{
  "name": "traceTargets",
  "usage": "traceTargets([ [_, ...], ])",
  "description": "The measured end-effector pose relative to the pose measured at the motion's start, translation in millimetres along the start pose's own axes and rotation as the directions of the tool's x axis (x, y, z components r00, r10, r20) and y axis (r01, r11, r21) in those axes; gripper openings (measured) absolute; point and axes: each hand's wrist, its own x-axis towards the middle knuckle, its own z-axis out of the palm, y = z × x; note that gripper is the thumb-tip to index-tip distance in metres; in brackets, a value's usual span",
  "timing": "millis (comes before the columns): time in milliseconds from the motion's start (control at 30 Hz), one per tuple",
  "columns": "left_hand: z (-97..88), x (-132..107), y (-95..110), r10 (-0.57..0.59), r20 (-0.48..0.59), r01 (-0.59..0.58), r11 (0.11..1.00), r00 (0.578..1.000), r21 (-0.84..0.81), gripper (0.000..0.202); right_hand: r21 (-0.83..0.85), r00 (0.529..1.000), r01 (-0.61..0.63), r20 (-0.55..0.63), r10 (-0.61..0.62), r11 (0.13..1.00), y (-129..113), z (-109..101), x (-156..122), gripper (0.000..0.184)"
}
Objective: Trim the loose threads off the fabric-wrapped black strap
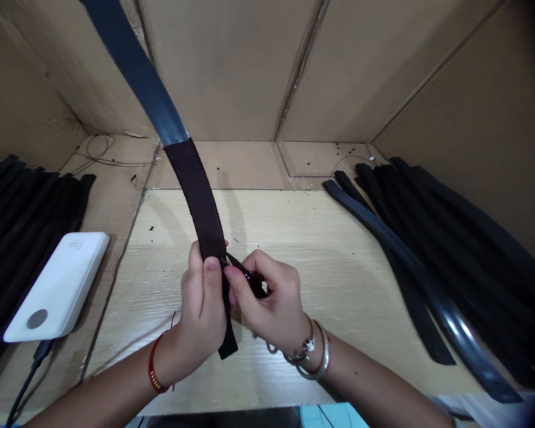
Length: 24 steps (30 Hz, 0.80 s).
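Note:
A long curved strip, its bare upper part smooth, dark and glossy (138, 71), rises from my hands toward the upper left. Ribbed dark-brown fabric (196, 190) covers its lower part. My left hand (203, 303) is closed around the covered part, thumb pressed on the front. A loose black end (229, 342) hangs below that grip. Close against it on the right, my right hand (267, 297) is pinched at the strip's edge. Between its fingers is a small black item (257, 288), mostly hidden; its kind cannot be made out.
A white power bank (65, 279) with a black cable lies at left, beside a row of black strips (22, 202). More black strips (432, 226) lie at right, with a glossy bare strip (428, 285). Cardboard walls (232, 65) enclose the wooden board (303, 238), dotted with dark scraps.

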Motion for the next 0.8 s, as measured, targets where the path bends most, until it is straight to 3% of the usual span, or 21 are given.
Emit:
traceTargets([
  [100, -0.5, -1, -2, -0.007, 0.044, 0.009, 0.999, 0.999, -0.048, 0.032, -0.064, 0.995, 0.095, 0.003, -0.095, 0.993, -1, -4, 2, 0.023],
  [167, -0.1, -3, -2, -0.022, 0.078, 0.03, 0.994, 0.997, -0.101, 0.031, -0.019, 0.996, 0.086, 0.042, -0.085, 0.996, -2, -6, 3, 0.024],
  [300, 0.6, -6, 2, -0.072, 0.175, 0.106, 0.976, 0.982, -0.192, 0.029, 0.312, 0.968, -0.18, 0.223, 0.112, 0.933, -1, -9, 6, 0.029],
  [367, 0.4, -6, 3, -0.054, 0.197, 0.098, 0.97, 0.979, -0.222, 0.027, 0.383, 0.947, -0.245, 0.29, 0.136, 0.891, 0, -11, 8, 0.03],
  [433, -0.1, -4, 4, -0.024, 0.214, 0.081, 0.961, 0.977, -0.264, 0.028, 0.328, 0.958, -0.171, 0.275, 0.079, 0.929, 0, -13, 10, 0.03],
  [500, -0.5, -1, 6, -0.027, 0.244, 0.106, 0.942, 0.969, -0.317, 0.034, 0.182, 0.982, -0.003, 0.187, -0.032, 0.983, 0, -15, 12, 0.029],
  [600, -0.7, 4, 10, -0.094, 0.257, 0.187, 0.912, 0.962, -0.365, 0.043, -0.029, 0.981, 0.179, 0.075, -0.177, 0.983, 0, -16, 12, 0.026],
  [700, -1.1, 8, 13, -0.156, 0.242, 0.235, 0.91, 0.958, -0.342, 0.041, -0.08, 0.972, 0.229, 0.069, -0.224, 0.97, 1, -15, 10, 0.024],
  [800, -1.6, 8, 12, -0.173, 0.244, 0.244, 0.921, 0.954, -0.302, 0.041, -0.036, 0.978, 0.191, 0.089, -0.187, 0.981, 0, -14, 8, 0.024],
])
